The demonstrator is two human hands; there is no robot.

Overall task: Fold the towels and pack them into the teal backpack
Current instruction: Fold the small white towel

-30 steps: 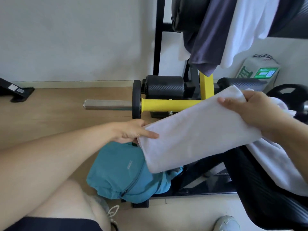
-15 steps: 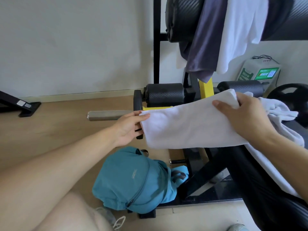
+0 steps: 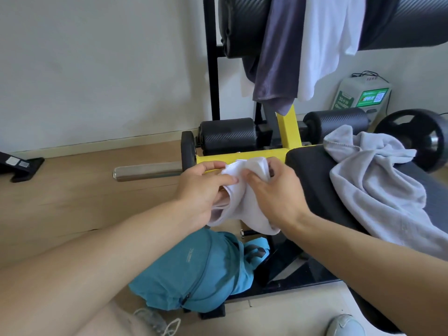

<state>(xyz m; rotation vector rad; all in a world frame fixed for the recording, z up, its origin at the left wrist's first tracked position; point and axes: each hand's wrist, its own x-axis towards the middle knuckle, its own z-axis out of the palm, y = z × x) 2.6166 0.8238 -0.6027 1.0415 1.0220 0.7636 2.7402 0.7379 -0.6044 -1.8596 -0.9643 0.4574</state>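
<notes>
Bare forearms, no sleeves or watch on left hand (image 3: 201, 190) or right hand (image 3: 278, 192); light sneaker (image 3: 345, 324) with white laces (image 3: 169, 323).

Black padded bench (image 3: 312, 180) under a crumpled grey towel (image 3: 378, 187) (teal backpack (image 3: 201, 270) on the wooden floor (image 3: 80, 190))

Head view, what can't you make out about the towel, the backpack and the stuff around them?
- White towel: fold count hidden by left hand and right hand, head view.
- Teal backpack: opening hidden; left forearm covers its side.
- Green-labelled box: print too small.
- Grey towel: cut off by right edge.
</notes>
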